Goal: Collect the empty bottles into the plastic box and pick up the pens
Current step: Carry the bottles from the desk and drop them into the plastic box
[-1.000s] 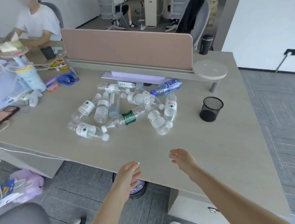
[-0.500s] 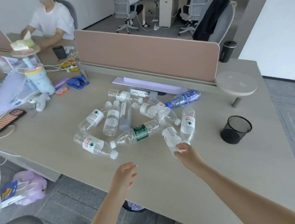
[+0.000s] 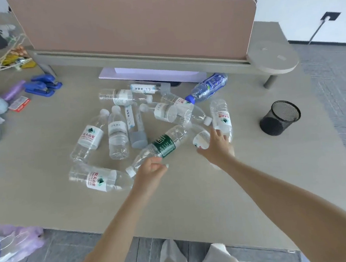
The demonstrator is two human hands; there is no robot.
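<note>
Beige office desk (image 3: 195, 202), frame centre: left hand (image 3: 150, 170) curls round the neck of a clear green-labelled plastic bottle (image 3: 161, 146); right hand (image 3: 216, 146), fingers spread, grips a clear white-labelled bottle (image 3: 201, 138).

Eleven plastic bottles (image 3: 116, 133), one mesh cup (image 3: 278, 117), one stapler (image 3: 43, 85).

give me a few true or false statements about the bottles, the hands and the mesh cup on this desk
1. The left hand is at the neck of the green-label bottle. True.
2. The mesh cup is full of pens. False: no pens show in it.
3. The blue bottle stands upright. False: it lies on its side by the divider.
4. The right hand is on a clear bottle. True.
5. The stapler lies right of the bottles. False: it lies to their left.
</note>
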